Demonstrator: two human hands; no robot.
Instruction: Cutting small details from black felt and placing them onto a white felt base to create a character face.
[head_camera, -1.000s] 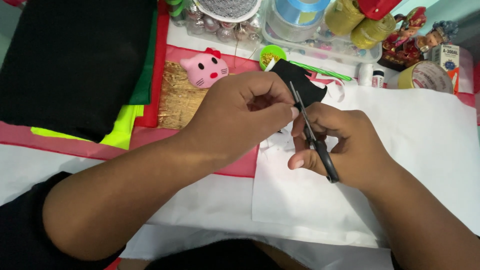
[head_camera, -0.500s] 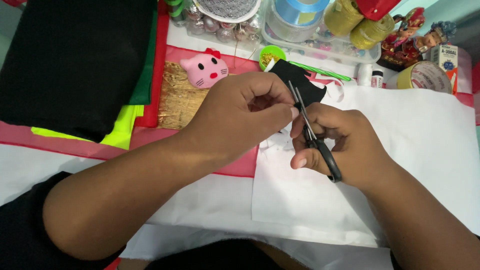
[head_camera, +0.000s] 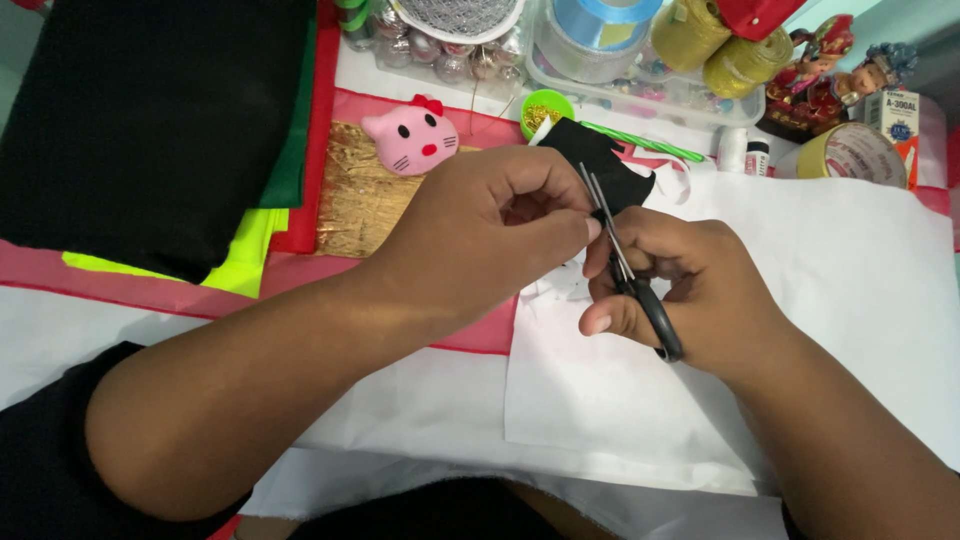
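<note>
White cloth sheets (head_camera: 850, 280) cover the counter, with red fabric (head_camera: 150, 275) beneath and a black felt stack (head_camera: 150, 120) at upper left. Left hand (head_camera: 490, 225) is closed, pinching a black felt piece (head_camera: 600, 160) between thumb and fingers, held above the white cloth near the middle. Right hand (head_camera: 690, 290) grips black-handled scissors (head_camera: 630, 275), fingers through the loops; the blades stand narrowly parted with tips against the felt piece. Just beyond the left hand lie a pink cat-face cushion (head_camera: 412, 138) on gold foil (head_camera: 355, 205). Ribbon spools (head_camera: 600, 20), a tape roll (head_camera: 850, 152) and figurines (head_camera: 830, 75) line the far edge.
</note>
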